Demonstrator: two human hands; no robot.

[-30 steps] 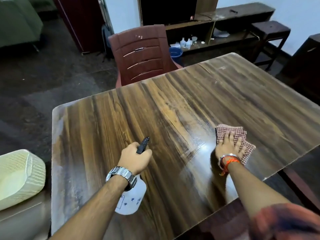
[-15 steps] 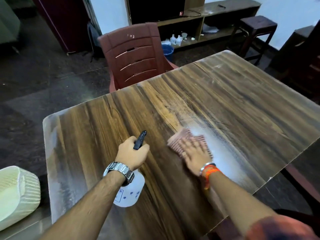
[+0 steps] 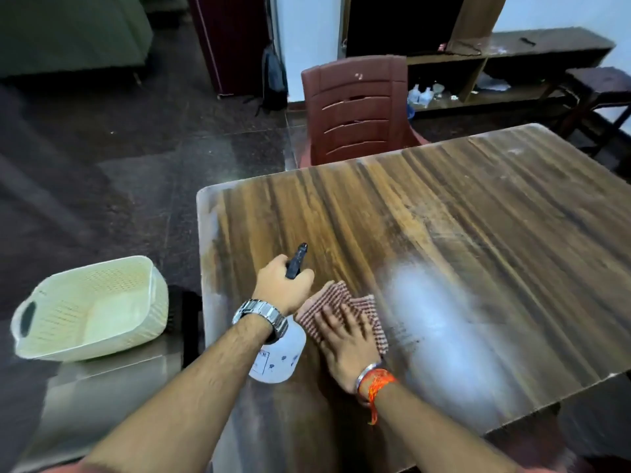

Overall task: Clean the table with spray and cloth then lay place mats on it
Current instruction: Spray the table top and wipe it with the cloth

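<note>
Right now I see my left hand (image 3: 283, 285) wrapped tight around the neck of the spray bottle (image 3: 280, 356), its grip fully closed on the bottle, with the dark nozzle (image 3: 296, 261) poking up past the knuckles and the white body hanging below the wrist over the near left part of the table (image 3: 478, 213). My right hand (image 3: 345, 339) lies flat, fingers spread, its grip open and pressing down on the checked cloth (image 3: 362, 312), not pinching it. That cloth sits on the wooden top just beside the bottle, almost touching the left hand. To the right of the cloth a pale, wet-looking sheen (image 3: 444, 322) spreads across the wood towards the near edge. A steel watch (image 3: 263, 315) is on my left wrist and an orange thread with a metal bangle (image 3: 375, 380) on the right. Off the table's left end a cream basket (image 3: 92, 308) rests on a lower surface. A brown plastic chair (image 3: 358, 110) stands at the far side.
</note>
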